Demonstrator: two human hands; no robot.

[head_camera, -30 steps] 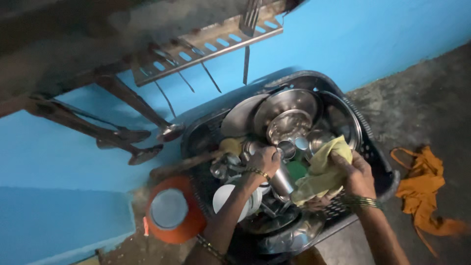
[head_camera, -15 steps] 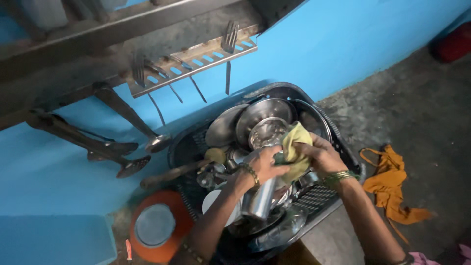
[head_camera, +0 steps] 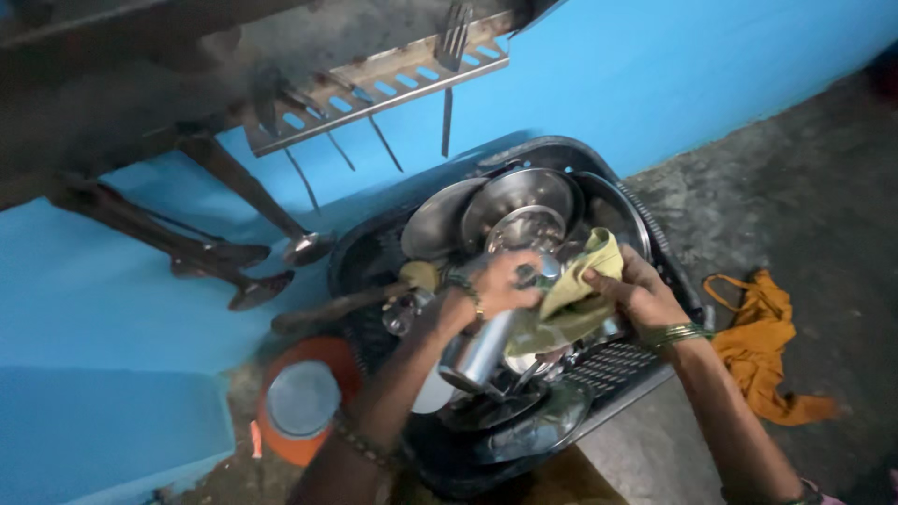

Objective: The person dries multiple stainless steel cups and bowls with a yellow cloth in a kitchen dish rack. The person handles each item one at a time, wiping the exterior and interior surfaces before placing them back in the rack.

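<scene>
At the frame's centre, the left hand point(head_camera: 496, 288) grips a steel tumbler point(head_camera: 486, 341), its long axis slanting lower-left; the right hand point(head_camera: 636, 295) presses a yellow cloth point(head_camera: 571, 304) against it.

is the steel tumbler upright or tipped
Tipped. The left hand holds the steel tumbler slanted over the black basket, while the right hand presses a yellow cloth against it.

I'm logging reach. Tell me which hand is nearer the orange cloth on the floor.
Right. The right hand, holding the yellow cloth, is on the side toward the orange cloth; the left hand, gripping the steel tumbler, sits farther away.
</scene>
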